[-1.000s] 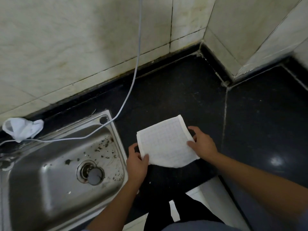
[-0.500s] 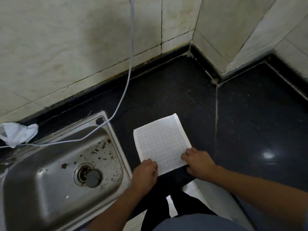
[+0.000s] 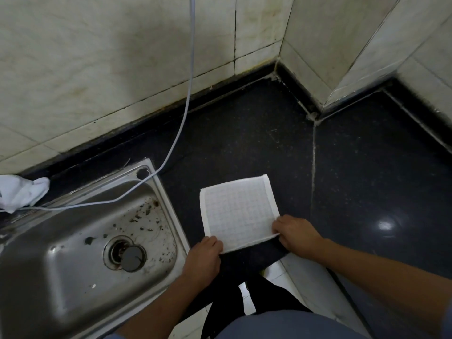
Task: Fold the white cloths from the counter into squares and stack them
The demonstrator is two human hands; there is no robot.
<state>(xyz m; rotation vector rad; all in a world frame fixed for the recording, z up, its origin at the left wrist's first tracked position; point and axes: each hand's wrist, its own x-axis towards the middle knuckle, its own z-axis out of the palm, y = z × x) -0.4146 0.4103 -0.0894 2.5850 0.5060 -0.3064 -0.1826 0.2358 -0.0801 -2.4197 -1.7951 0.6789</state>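
Both hands' grip, left (image 3: 204,259) and right (image 3: 297,234), pinched the gridded white cloth (image 3: 238,212) flat on glossy black counter (image 3: 367,179), right of the steel sink (image 3: 168,216).

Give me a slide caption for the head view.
Both hands press a white cloth flat beside the sink.

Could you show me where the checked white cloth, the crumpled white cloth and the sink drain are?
checked white cloth (image 3: 238,211), head view, middle of its gridded face.
crumpled white cloth (image 3: 20,192), head view, middle of the bunched fabric.
sink drain (image 3: 124,254), head view, on the round stopper and ring.
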